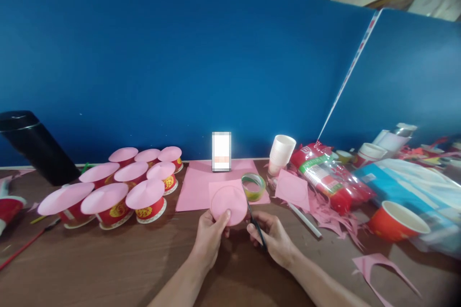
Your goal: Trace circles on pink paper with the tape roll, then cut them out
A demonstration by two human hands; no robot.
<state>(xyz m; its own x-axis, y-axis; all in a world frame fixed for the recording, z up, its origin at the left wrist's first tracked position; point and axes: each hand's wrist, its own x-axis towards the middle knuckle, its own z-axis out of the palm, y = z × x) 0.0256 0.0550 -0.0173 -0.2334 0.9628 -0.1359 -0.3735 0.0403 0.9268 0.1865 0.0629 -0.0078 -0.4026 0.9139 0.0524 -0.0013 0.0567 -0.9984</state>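
Note:
In the head view my left hand (211, 237) pinches a piece of pink paper (230, 201) with a circle drawn on it, thumb on top. The lower edge of the paper is cut round along the circle, while its upper corners are still square. My right hand (272, 235) grips dark-handled scissors (258, 228), whose blades point up along the paper's right edge. A roll of tape (253, 187) lies just beyond the scissors, on a large pink sheet (192, 187).
Several red cups with pink cone tops (146, 196) stand at left, near a black bottle (36, 146). A bright phone (221, 152) leans at the back. Stacked white cups (281, 153), pink scraps (326, 211), a red plastic package (329, 175) and an orange cup (398, 223) are at right.

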